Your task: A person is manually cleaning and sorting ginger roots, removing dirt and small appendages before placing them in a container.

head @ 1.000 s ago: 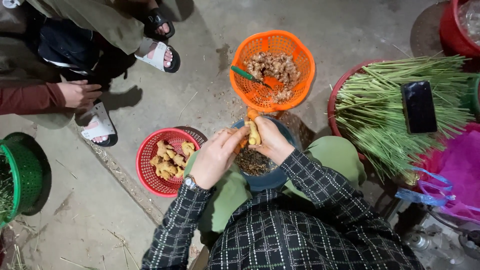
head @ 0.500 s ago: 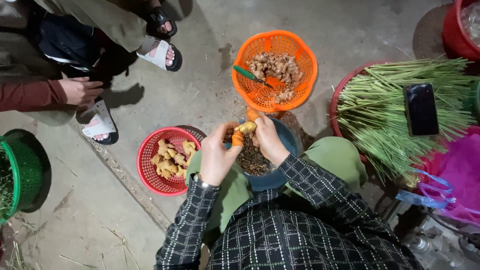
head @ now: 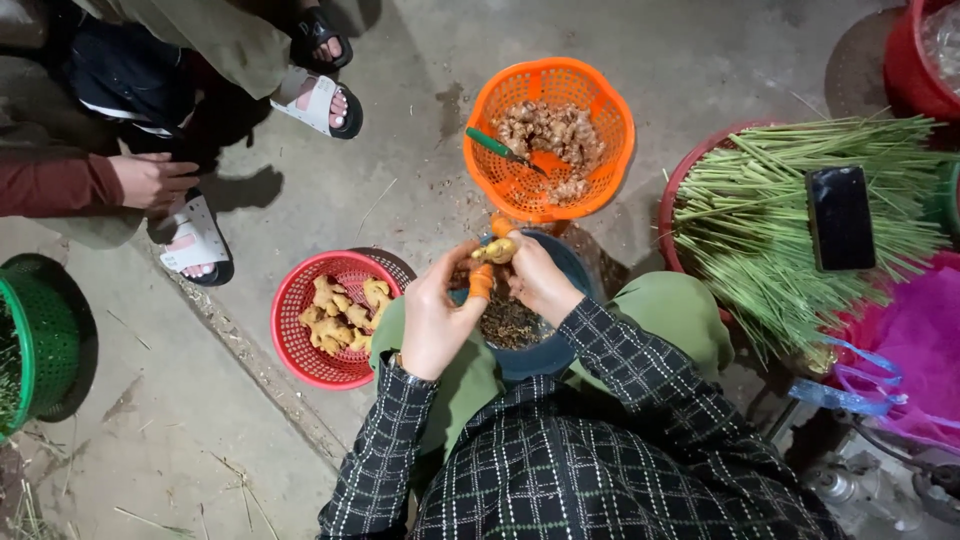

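Observation:
My left hand [head: 438, 318] grips an orange-handled peeler [head: 482, 280] over a dark blue bowl [head: 560, 352] full of brown peelings. My right hand [head: 538, 280] holds a yellowish piece of ginger [head: 498, 250] against the peeler, just above the bowl. A red basket [head: 298, 340] with several peeled ginger pieces [head: 340, 308] sits on the ground to my left. An orange basket [head: 600, 100] with unpeeled ginger and a green-handled tool [head: 494, 146] stands in front of me.
A red basin [head: 676, 190] holds a pile of green stalks [head: 780, 230] with a black phone [head: 840, 218] on top. A green basket [head: 40, 340] stands at far left. Another person squats at upper left, hand [head: 150, 180] resting, sandalled feet [head: 320, 100] nearby. A pink bag [head: 910, 350] lies right.
My hands have turned the ginger piece and drawn the peeler along it over the blue bowl. The view has shifted slightly; the other person has barely moved.

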